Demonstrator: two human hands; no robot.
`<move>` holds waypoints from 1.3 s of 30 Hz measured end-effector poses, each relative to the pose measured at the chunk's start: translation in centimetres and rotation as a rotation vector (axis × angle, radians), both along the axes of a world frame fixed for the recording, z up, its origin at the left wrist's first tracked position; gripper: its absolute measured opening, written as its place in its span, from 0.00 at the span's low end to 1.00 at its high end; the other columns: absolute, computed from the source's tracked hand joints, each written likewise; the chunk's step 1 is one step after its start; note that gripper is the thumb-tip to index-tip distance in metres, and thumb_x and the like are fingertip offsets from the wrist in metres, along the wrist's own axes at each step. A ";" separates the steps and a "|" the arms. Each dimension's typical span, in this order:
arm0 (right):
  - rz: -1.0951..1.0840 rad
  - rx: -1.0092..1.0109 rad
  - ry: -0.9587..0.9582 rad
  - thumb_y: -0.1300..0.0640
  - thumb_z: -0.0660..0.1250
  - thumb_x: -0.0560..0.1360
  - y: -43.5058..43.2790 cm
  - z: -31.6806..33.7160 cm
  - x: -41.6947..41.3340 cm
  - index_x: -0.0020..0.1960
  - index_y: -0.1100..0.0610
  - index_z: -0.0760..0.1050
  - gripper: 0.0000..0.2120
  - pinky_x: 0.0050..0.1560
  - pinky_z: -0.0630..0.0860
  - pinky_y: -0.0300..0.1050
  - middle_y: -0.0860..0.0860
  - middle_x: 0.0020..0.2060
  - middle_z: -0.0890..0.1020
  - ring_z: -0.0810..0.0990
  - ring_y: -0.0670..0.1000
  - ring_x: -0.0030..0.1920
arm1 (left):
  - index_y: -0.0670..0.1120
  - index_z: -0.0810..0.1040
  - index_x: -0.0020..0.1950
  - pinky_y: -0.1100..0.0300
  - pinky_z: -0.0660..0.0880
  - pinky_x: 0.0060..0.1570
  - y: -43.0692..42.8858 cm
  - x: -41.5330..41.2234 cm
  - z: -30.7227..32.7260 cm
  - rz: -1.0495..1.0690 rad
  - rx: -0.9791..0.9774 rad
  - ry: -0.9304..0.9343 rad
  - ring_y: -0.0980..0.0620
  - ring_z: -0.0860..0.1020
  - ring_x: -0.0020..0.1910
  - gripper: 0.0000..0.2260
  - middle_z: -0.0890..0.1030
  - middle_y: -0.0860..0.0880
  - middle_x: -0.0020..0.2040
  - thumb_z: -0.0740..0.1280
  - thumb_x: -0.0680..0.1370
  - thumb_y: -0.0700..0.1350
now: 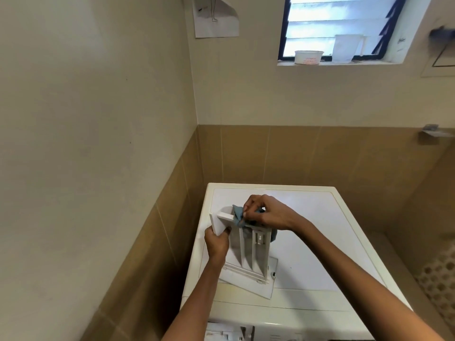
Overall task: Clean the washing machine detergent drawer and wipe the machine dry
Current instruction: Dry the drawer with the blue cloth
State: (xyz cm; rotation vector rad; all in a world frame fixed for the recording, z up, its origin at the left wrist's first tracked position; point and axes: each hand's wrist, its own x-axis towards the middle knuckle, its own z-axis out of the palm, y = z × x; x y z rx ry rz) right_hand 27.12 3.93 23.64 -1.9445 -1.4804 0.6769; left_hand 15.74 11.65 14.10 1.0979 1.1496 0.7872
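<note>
Nearest, at the bottom edge, the front of the washing machine (320, 230) shows what looks like the empty slot (226, 333), though the frame cuts it off. The drawer (246, 249) is out and stands tilted on the machine's white top, its back end resting on the surface and its front panel raised. The left hand (218, 244) grips that panel from below, fingers curled round its edge. The right hand (266, 212) pinches a blue cloth (238, 215) and pushes it into a compartment just behind the panel.

Judging by this, the drawer cleaning is under way. Putting the drawer back and wiping the machine dry are likely still to come.

The machine sits in a corner, with brown wall tiles (295, 156) below cream paint. A louvred window (344, 28) above has a white tub (309, 57) on its sill, and a curling sheet of paper (216, 18) hangs to its left.
</note>
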 end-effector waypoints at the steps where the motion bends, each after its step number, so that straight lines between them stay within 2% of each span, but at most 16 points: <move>1: -0.028 -0.008 -0.039 0.58 0.68 0.72 0.0 0.1 0.0 0.44 0.61 0.83 0.08 0.48 0.74 0.39 0.50 0.49 0.79 0.77 0.50 0.50 | 0.35 0.71 0.63 0.46 0.74 0.60 0.0 0.0 0.0 0.005 -0.001 -0.003 0.37 0.76 0.59 0.18 0.77 0.36 0.59 0.69 0.74 0.34; 3: -0.082 -0.008 -0.175 0.55 0.70 0.71 -0.1 0.6 -0.4 0.45 0.57 0.83 0.07 0.46 0.75 0.40 0.49 0.47 0.81 0.78 0.48 0.47 | 0.35 0.70 0.63 0.47 0.73 0.60 -0.2 0.1 0.2 0.023 0.002 -0.010 0.37 0.75 0.59 0.19 0.76 0.36 0.60 0.68 0.74 0.34; 5: -0.115 0.003 -0.308 0.53 0.72 0.68 0.0 1.0 -1.2 0.46 0.52 0.77 0.09 0.40 0.75 0.40 0.48 0.45 0.81 0.78 0.50 0.43 | 0.35 0.69 0.64 0.47 0.73 0.60 -0.3 0.2 0.1 0.037 0.005 -0.014 0.37 0.74 0.60 0.19 0.76 0.37 0.60 0.68 0.75 0.34; 7: -0.109 -0.013 -0.399 0.52 0.73 0.67 0.2 1.0 -1.9 0.46 0.50 0.67 0.16 0.31 0.68 0.36 0.50 0.45 0.81 0.76 0.52 0.39 | 0.35 0.69 0.64 0.47 0.73 0.60 -0.5 0.3 -0.1 0.047 0.008 -0.009 0.38 0.75 0.60 0.19 0.76 0.37 0.61 0.68 0.74 0.35; 8: -0.097 -0.018 -0.437 0.52 0.73 0.67 0.3 0.9 -2.2 0.45 0.50 0.65 0.17 0.30 0.64 0.35 0.51 0.46 0.81 0.74 0.51 0.39 | 0.35 0.70 0.64 0.46 0.73 0.60 -0.6 0.3 -0.2 0.049 0.009 -0.005 0.38 0.75 0.60 0.19 0.76 0.37 0.60 0.68 0.74 0.35; 11: -0.076 -0.013 -0.513 0.55 0.72 0.68 0.4 0.5 -2.6 0.44 0.50 0.69 0.12 0.31 0.62 0.33 0.51 0.48 0.81 0.73 0.49 0.42 | 0.35 0.71 0.63 0.45 0.74 0.60 -0.6 0.2 -0.3 0.057 0.008 -0.006 0.37 0.76 0.59 0.19 0.77 0.36 0.60 0.69 0.74 0.34; 14: -0.073 -0.011 -0.452 0.55 0.72 0.69 0.1 0.8 -2.5 0.45 0.51 0.75 0.08 0.40 0.72 0.36 0.51 0.49 0.82 0.76 0.50 0.44 | 0.35 0.69 0.64 0.46 0.73 0.61 -0.6 0.1 -0.3 0.058 0.001 -0.014 0.38 0.75 0.60 0.20 0.76 0.36 0.60 0.69 0.74 0.34; 15: -0.077 -0.012 -0.433 0.55 0.72 0.69 -0.1 0.9 -2.4 0.45 0.52 0.76 0.07 0.40 0.72 0.37 0.51 0.49 0.82 0.77 0.49 0.45 | 0.35 0.69 0.64 0.46 0.73 0.61 -0.7 0.1 -0.3 0.061 0.000 -0.010 0.38 0.75 0.60 0.20 0.75 0.37 0.60 0.69 0.74 0.34; 18: -0.116 0.035 -0.501 0.54 0.71 0.69 -0.6 0.5 -3.1 0.42 0.52 0.72 0.07 0.32 0.62 0.32 0.49 0.46 0.81 0.73 0.48 0.41 | 0.35 0.70 0.63 0.45 0.74 0.60 -0.9 0.3 -0.4 0.076 0.023 0.002 0.37 0.76 0.59 0.19 0.76 0.37 0.59 0.69 0.74 0.34; 21: -0.158 0.117 -0.553 0.51 0.68 0.70 -0.9 -0.4 -3.8 0.39 0.50 0.69 0.08 0.31 0.57 0.32 0.48 0.44 0.81 0.70 0.46 0.39 | 0.35 0.71 0.63 0.45 0.75 0.59 -1.0 0.3 -0.5 0.082 0.036 0.002 0.37 0.76 0.58 0.19 0.77 0.37 0.58 0.69 0.73 0.34; 25: -0.210 0.207 -0.535 0.50 0.66 0.72 -1.7 -1.3 -4.2 0.38 0.50 0.71 0.07 0.32 0.60 0.35 0.48 0.42 0.81 0.70 0.46 0.38 | 0.34 0.71 0.63 0.45 0.75 0.59 -0.9 0.2 -0.8 0.092 0.063 0.024 0.37 0.76 0.58 0.19 0.77 0.36 0.58 0.69 0.73 0.34; 27: -0.259 0.242 -0.554 0.50 0.68 0.71 -2.1 -2.0 -4.4 0.39 0.52 0.76 0.05 0.31 0.56 0.33 0.48 0.39 0.81 0.71 0.47 0.37 | 0.34 0.71 0.63 0.45 0.75 0.58 -1.2 0.4 -0.8 0.103 0.084 0.040 0.37 0.76 0.57 0.19 0.77 0.36 0.58 0.69 0.74 0.34; 29: -0.305 0.295 -0.595 0.51 0.70 0.66 -2.4 -2.6 -4.8 0.38 0.52 0.79 0.05 0.30 0.53 0.29 0.47 0.33 0.82 0.74 0.48 0.30 | 0.34 0.71 0.62 0.46 0.75 0.58 -1.7 0.5 -0.7 0.103 0.100 0.050 0.37 0.77 0.57 0.18 0.77 0.37 0.57 0.69 0.74 0.34; 31: -0.347 0.371 -0.544 0.51 0.69 0.65 -2.4 -2.7 -4.7 0.35 0.50 0.76 0.04 0.28 0.59 0.30 0.46 0.29 0.80 0.75 0.46 0.27 | 0.33 0.71 0.62 0.45 0.75 0.58 -2.0 0.5 -0.8 0.115 0.093 0.046 0.37 0.77 0.57 0.18 0.77 0.36 0.57 0.69 0.74 0.35; 34: -0.420 0.361 -0.320 0.52 0.69 0.70 -2.6 -2.0 -4.1 0.34 0.49 0.69 0.10 0.32 0.64 0.29 0.44 0.28 0.76 0.72 0.42 0.29 | 0.33 0.70 0.63 0.46 0.74 0.59 -2.6 0.1 -1.2 0.149 0.060 0.033 0.37 0.76 0.57 0.19 0.77 0.36 0.57 0.69 0.74 0.35; 39: -0.346 0.392 -0.202 0.47 0.68 0.73 -2.6 -1.3 -4.1 0.43 0.47 0.77 0.04 0.38 0.66 0.24 0.46 0.40 0.84 0.78 0.43 0.39 | 0.32 0.70 0.62 0.47 0.74 0.58 -3.0 -0.2 -1.2 0.166 0.075 0.016 0.37 0.76 0.57 0.19 0.76 0.35 0.57 0.69 0.73 0.34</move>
